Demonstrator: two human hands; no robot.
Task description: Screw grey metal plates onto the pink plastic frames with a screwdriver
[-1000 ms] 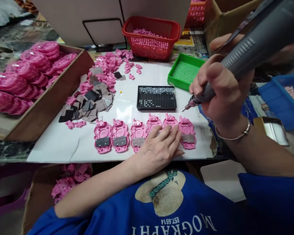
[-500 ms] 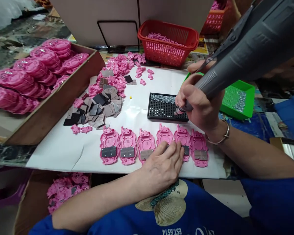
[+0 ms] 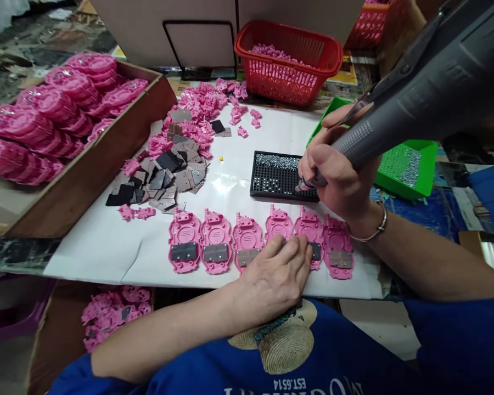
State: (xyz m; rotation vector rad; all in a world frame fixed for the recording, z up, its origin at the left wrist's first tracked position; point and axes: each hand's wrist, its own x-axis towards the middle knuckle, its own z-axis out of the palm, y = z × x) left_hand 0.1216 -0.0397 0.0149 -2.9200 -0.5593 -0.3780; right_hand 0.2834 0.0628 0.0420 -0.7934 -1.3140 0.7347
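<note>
My right hand is wrapped round a grey electric screwdriver, tilted with its tip down at the black screw tray. Silver screws lie in a heap along the tray's far side and stand in some of its holes. My left hand lies with fingers stretched over the fourth pink plastic shell and part of the fifth, hiding their lower parts. Several such shells form a row along the near side of the white board; those in plain sight carry a dark or grey plate with screws.
Loose metal plates and small pink parts are heaped left of centre. A box of stacked pink shells stands at the left. Behind is a red basket; at the right, a green bin holds screws.
The view has shifted slightly. The screwdriver's tip stays at the screw tray's near right part, and my left hand keeps its place on the shells.
</note>
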